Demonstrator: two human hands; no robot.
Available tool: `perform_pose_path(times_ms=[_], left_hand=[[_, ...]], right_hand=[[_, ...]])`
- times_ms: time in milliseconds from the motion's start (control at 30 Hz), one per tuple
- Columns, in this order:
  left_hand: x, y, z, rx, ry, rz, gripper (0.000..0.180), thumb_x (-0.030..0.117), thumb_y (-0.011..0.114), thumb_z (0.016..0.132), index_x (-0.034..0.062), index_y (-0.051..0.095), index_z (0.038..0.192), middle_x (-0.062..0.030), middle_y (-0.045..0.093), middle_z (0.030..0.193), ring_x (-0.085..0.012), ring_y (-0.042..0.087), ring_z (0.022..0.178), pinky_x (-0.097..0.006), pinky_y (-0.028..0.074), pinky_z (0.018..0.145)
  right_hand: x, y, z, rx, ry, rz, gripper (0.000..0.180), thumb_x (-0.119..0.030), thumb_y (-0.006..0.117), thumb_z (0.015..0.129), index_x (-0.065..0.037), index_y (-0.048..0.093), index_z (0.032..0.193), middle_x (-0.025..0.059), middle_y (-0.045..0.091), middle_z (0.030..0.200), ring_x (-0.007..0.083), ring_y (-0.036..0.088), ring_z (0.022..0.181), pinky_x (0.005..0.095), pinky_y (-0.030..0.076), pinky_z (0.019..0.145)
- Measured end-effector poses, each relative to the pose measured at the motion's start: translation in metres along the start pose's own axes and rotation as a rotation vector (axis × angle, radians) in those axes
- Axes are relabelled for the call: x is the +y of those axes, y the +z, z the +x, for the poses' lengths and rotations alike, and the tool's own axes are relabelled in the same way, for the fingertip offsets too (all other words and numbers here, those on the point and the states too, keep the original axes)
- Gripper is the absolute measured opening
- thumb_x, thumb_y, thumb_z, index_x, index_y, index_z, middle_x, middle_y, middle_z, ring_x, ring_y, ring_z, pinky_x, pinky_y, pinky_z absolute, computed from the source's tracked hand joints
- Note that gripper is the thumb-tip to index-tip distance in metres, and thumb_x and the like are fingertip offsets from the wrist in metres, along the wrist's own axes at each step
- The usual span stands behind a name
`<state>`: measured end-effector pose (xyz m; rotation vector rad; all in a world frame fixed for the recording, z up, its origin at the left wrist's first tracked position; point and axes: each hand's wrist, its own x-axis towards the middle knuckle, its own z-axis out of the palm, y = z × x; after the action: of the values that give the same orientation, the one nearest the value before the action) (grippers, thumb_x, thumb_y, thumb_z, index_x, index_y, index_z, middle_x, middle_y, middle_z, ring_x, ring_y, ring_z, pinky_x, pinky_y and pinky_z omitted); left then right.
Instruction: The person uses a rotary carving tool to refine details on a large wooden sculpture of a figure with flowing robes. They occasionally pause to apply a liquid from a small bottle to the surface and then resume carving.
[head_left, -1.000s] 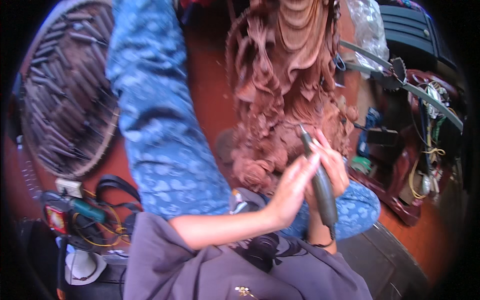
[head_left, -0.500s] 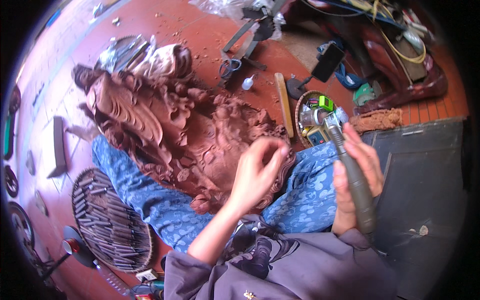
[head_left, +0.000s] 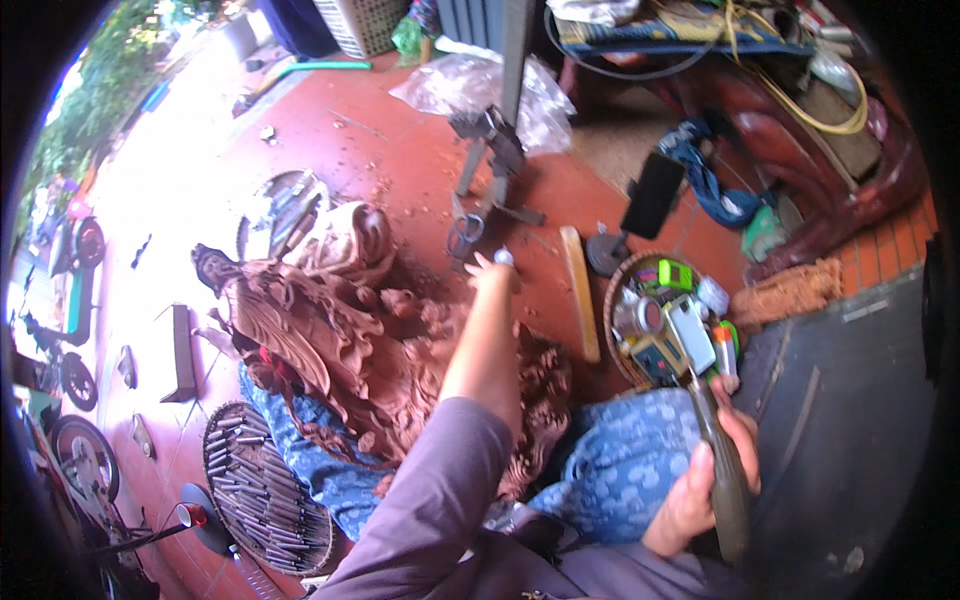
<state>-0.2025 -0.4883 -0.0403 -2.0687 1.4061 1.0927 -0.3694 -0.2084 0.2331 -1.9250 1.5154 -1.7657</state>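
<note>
Stretched forward over the carved reddish-brown wood sculpture, my left hand is at a small white bottle on the red floor. Its fingers look spread; whether they touch the bottle I cannot tell. My right hand grips a dark grey-green handheld carving tool, its thin tip angled up and away from me. The sculpture, full of deep folds and relief, lies across my lap on blue patterned cloth.
A round basket holds a phone, jars and small items. Left, a woven tray carries many dark rods. Beyond stand a wooden bar, a phone on a stand and a metal stand. A dark board lies right.
My left hand has moved from above the sculpture out to the small white bottle. My right hand, still holding the tool, has dropped lower. The view has tilted up.
</note>
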Motion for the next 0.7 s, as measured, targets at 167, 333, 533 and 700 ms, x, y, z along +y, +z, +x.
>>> perform_pose_path(times_ms=[167,333,533,700], left_hand=[[0.012,0.01,0.041,0.063,0.16,0.078,0.08,0.048,0.068,0.071,0.0322,0.027,0.138,-0.011,-0.004,0.146,-0.0448,0.013,0.13,-0.049,0.031,0.101],[-0.024,0.025,0.09,0.224,0.302,-0.049,0.056,0.034,0.067,0.074,0.032,0.045,0.126,-0.0217,0.033,0.132,-0.0395,0.04,0.118,-0.043,0.042,0.093],[0.012,0.019,0.046,0.814,0.479,-0.236,0.042,0.013,0.059,0.076,0.0219,0.047,0.115,-0.0219,0.045,0.109,-0.0372,0.054,0.096,-0.044,0.048,0.077],[0.013,-0.034,-0.036,0.848,0.88,-0.435,0.031,0.007,0.052,0.072,0.0083,0.048,0.103,-0.0276,0.045,0.099,-0.0453,0.049,0.093,-0.049,0.05,0.072]], right_hand=[[-0.001,0.001,0.008,0.047,0.03,-0.032,0.029,-0.01,0.049,0.082,0.012,0.05,0.102,0.0251,0.054,0.096,0.0345,0.054,0.088,0.0417,0.045,0.078],[-0.016,-0.006,0.014,-0.138,0.059,-0.245,0.023,-0.012,0.05,0.087,0.007,0.055,0.099,0.0213,0.057,0.093,0.0311,0.057,0.082,0.0406,0.048,0.074],[-0.007,-0.006,0.015,-0.025,0.079,-0.039,0.03,-0.013,0.054,0.08,0.009,0.051,0.1,0.0251,0.056,0.09,0.0367,0.059,0.083,0.0427,0.05,0.077],[0.005,0.01,-0.009,0.151,0.141,0.175,0.034,-0.008,0.043,0.085,0.017,0.044,0.109,0.0311,0.048,0.106,0.0442,0.051,0.103,0.0479,0.042,0.093]])
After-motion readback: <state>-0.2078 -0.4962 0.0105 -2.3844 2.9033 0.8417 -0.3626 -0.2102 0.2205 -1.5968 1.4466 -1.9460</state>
